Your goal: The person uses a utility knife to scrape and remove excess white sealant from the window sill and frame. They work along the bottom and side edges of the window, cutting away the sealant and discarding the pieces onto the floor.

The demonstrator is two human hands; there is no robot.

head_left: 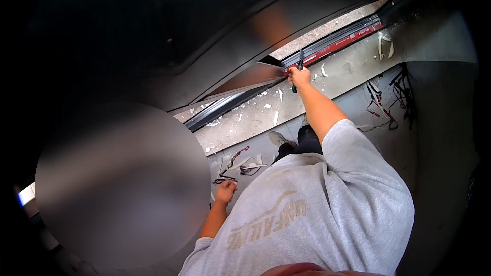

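My right hand (299,77) reaches out over the sill to the window frame, fingers wrapped round a slim hand tool. The tool (300,59) has a dark narrow upper end that points away from me and a green part below the fist; its exact kind is not clear. Right by the fist runs a red printed strip (335,46) along the dark metal window frame (220,108). Down at my left side, my left hand (226,191) hangs with its fingers curled; whether anything is in them is hidden.
White scraps (276,118) litter the grey sill (353,66). Tangled red, black and white strips lie on the floor at right (377,103) and near my left hand (240,166). My shoe (280,139) stands below the sill. A large blurred round shape (123,184) covers the lower left.
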